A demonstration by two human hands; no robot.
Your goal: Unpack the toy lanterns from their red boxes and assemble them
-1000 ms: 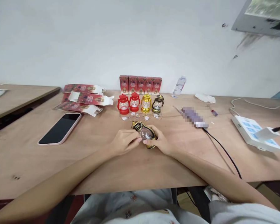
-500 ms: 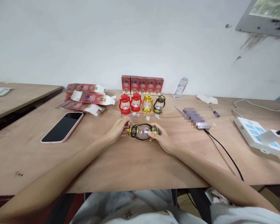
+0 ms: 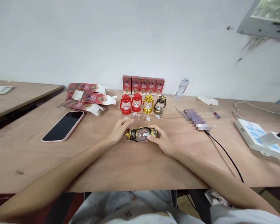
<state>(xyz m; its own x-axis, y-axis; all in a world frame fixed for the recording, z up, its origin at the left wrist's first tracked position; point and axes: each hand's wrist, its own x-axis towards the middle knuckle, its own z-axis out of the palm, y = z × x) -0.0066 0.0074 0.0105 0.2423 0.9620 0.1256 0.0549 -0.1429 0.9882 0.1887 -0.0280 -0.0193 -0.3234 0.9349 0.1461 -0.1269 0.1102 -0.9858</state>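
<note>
A black-and-gold miniature lantern [image 3: 142,135] with a clear globe lies on its side just above the table, its top pointing left. My right hand [image 3: 160,138] is closed around the base end, thumb across the near side. At the lantern's top, my left hand [image 3: 121,129] pinches a thin wire handle [image 3: 132,127]; how it joins the lantern is too small to tell. Behind my hands stand two red lanterns [image 3: 125,104], a gold lantern [image 3: 148,104] and another black-and-gold lantern [image 3: 160,105]. Small wire and white pieces [image 3: 147,118] lie before them.
Several red boxes [image 3: 143,86] stand against the wall. Opened boxes [image 3: 91,97] and a phone [image 3: 63,127] lie left. On the right are a bottle [image 3: 182,88], a tissue [image 3: 207,100], a cabled device [image 3: 196,119], a screwdriver [image 3: 216,115] and a power strip [image 3: 259,137].
My left fingers have moved from around the lantern's top to a raised pinch on the far side of it. The lantern has turned slightly and shifted a little left in my right hand.
</note>
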